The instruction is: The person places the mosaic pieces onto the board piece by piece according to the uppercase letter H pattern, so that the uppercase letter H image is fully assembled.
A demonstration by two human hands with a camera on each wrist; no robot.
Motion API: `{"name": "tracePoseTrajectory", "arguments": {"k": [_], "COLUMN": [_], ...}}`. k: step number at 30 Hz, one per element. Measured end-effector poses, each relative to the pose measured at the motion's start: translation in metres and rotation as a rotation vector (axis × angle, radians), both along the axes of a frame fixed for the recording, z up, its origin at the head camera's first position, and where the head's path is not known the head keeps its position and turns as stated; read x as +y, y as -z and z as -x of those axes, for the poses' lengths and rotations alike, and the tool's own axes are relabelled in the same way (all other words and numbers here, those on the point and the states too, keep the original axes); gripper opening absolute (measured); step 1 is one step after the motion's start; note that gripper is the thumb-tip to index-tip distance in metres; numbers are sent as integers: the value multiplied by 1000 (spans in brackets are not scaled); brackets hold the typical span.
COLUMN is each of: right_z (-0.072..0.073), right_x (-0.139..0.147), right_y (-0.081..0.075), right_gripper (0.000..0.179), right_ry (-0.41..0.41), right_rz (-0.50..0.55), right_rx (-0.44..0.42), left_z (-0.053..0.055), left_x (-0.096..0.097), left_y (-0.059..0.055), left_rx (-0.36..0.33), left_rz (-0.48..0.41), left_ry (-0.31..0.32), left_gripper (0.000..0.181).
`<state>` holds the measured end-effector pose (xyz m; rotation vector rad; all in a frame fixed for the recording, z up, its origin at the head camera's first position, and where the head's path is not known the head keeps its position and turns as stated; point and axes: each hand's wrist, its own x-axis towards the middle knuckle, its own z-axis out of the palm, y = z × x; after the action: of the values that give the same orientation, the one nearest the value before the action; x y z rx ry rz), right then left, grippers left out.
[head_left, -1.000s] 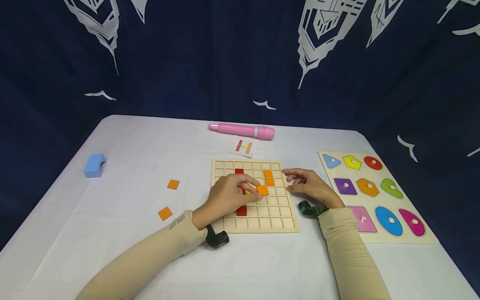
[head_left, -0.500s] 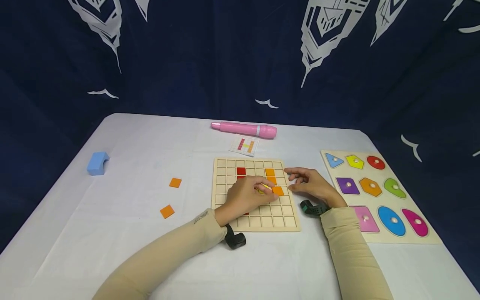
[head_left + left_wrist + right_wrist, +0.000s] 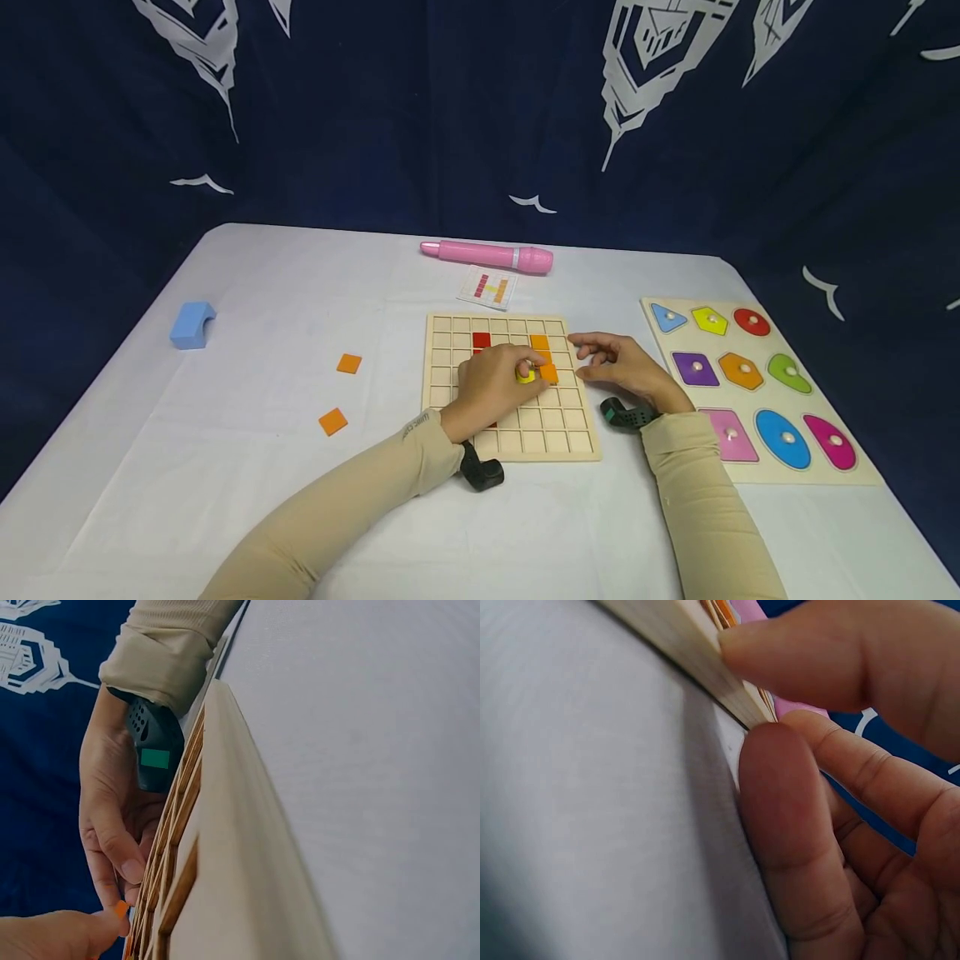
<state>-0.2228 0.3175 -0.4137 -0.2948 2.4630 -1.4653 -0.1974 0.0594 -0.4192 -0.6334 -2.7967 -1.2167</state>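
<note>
My left hand (image 3: 489,379) pinches an orange square tile (image 3: 550,375) between thumb and fingers, close over the wooden grid board (image 3: 551,450). In the left wrist view this tile (image 3: 121,908) peeks out past the thumb (image 3: 67,935). Just beyond it on the board, orange tiles (image 3: 539,342) stand in a column. A yellow tile (image 3: 527,377) shows under the left fingers, and red tiles (image 3: 482,340) on the left side are partly hidden by that hand. My right hand (image 3: 626,368) rests at the board's right edge, fingers loosely bent, its thumb tip (image 3: 742,646) at the rim.
Two loose orange tiles (image 3: 348,363) lie left of the board, and a blue arch block (image 3: 192,325) farther left. Behind the board are a pattern card (image 3: 487,287) and a pink pen-like stick (image 3: 487,255). A shape puzzle board (image 3: 757,392) lies at the right.
My left hand has moved right across the board with the orange tile, bringing it to the near end of the orange column. The right hand has stayed at the board's edge.
</note>
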Motion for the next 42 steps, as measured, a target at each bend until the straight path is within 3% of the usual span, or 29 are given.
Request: {"name": "tracePoseTrajectory", "arguments": {"k": [7, 25, 35, 42], "right_z": [1, 4, 0, 0], "right_x": [0, 0, -2, 0], "right_y": [-1, -2, -2, -1], "right_gripper": [62, 62, 63, 63], "right_ry": [-12, -5, 6, 10], "right_rz": [-6, -10, -8, -20], "right_rx": [21, 11, -4, 0], "left_z": [3, 6, -5, -13], "left_x": [-2, -2, -2, -7], "left_y": [2, 1, -6, -17], "left_rx": [23, -13, -16, -65], "left_rz": [45, 47, 4, -13], "left_ry": [12, 17, 34, 123], "left_gripper": [25, 29, 31, 33]}}
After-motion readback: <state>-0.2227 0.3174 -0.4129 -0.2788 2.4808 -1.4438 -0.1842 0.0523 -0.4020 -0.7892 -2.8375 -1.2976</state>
